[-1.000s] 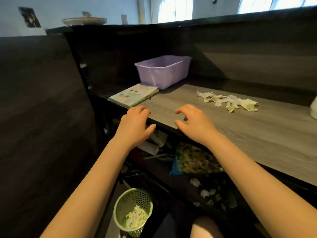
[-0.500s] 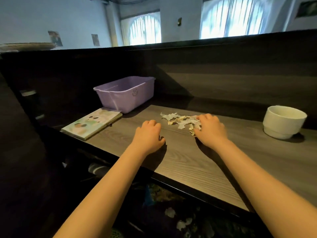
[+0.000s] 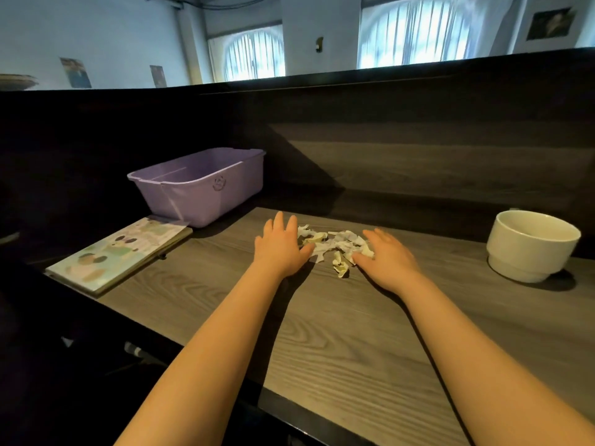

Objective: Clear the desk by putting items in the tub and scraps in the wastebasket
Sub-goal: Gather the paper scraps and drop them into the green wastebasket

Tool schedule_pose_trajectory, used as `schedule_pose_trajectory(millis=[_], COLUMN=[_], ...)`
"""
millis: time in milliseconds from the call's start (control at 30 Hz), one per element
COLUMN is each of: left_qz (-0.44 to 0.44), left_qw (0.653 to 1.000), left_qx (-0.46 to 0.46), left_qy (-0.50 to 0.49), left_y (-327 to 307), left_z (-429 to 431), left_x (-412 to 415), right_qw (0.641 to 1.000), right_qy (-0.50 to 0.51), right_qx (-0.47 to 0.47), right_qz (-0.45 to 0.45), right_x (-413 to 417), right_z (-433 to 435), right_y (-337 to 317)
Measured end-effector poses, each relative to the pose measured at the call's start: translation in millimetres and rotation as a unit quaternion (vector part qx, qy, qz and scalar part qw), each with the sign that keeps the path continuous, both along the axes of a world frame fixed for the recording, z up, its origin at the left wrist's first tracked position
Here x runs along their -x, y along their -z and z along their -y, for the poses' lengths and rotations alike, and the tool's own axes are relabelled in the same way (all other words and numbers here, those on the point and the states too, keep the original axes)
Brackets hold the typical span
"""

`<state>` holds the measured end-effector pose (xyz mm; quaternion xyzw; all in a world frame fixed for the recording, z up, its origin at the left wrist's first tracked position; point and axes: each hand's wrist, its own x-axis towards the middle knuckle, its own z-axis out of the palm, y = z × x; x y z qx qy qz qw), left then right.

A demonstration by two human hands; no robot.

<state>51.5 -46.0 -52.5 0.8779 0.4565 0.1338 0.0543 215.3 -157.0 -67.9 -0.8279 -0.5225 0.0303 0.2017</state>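
The paper scraps [image 3: 335, 249] lie in a small crumpled pile of white and pale yellow pieces on the grey wood-grain worktop [image 3: 354, 342], toward its far side and roughly midway across. The two hands flank the pile. The left hand [image 3: 279, 251] lies palm down just left of it, fingers straight and pointing toward the far side, its thumb stretched out to the right and touching the near-left edge of the scraps. The right hand [image 3: 386, 260] lies palm down on the right side, fingers loosely spread and only slightly bent, its thumb and first finger against the crumpled pieces. Whether any pieces lie under its fingers I cannot tell. Neither hand has closed round anything; both are flat and relaxed. One yellowish scrap [image 3: 341, 270] sits at the near end of the pile, between the two hands. Farther left, at the far-left corner of the worktop, stands the lilac plastic tub [image 3: 199, 188], rectangular and upright, its floor hidden from this angle. Nearer and to the left of the tub a thin book [image 3: 119, 252] with a pastel cover lies flat, its far corner just beside the tub's base. Well to the right of the hands a white cup [image 3: 531, 249] stands upright, near the dark panel [image 3: 418, 162] that rises along the far side of the worktop. Above the panel show arched windows [image 3: 415, 30] with blinds.
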Motion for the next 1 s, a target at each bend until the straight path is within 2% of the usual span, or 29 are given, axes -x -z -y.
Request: schedule_pose_trajectory(millis=[100,167,300,433,533,700,867,933,1000], left_qz=[-0.01,-0.014,0.03,0.083,0.11,0.181,0.267,0.31,0.312], left_qw=[0.998,0.998,0.999,0.996,0.994,0.983,0.963,0.95,0.948], left_qx=[0.06,0.059,0.02,-0.009,0.007,0.036,0.041,0.049,0.053], left_qy=[0.012,0.011,0.024,0.031,0.022,0.003,0.001,0.007,0.011], left_y=[9.6,16.0,19.3,17.1,14.1,11.6,8.3,7.8,8.1], left_z=[-11.8,-13.8,-10.0,-4.6,-0.6,2.7,1.4,-0.4,-2.9], left_x=[-8.7,-11.3,-9.1,-7.0,-6.3,-4.2,0.5,4.4,8.1], right_qw=[1.0,1.0,0.995,0.977,0.955,0.942,0.95,0.954,0.962], right_qy=[-0.002,0.007,0.034,0.042,0.067,0.069,0.001,-0.034,-0.07], right_qx=[0.009,-0.004,-0.065,-0.167,-0.229,-0.259,-0.243,-0.206,-0.141], right_qz=[-0.003,-0.026,-0.062,-0.126,-0.177,-0.201,-0.197,-0.213,-0.223], right_x=[1.3,0.0,-4.9,-6.8,-8.5,-8.2,-1.1,3.7,8.2], right_z=[-1.3,-2.3,-5.6,-6.7,-4.5,-4.0,-3.2,-2.8,-1.8], right_y=[-0.9,-0.5,0.6,1.9,-0.1,-2.9,-13.2,-16.1,-16.4])
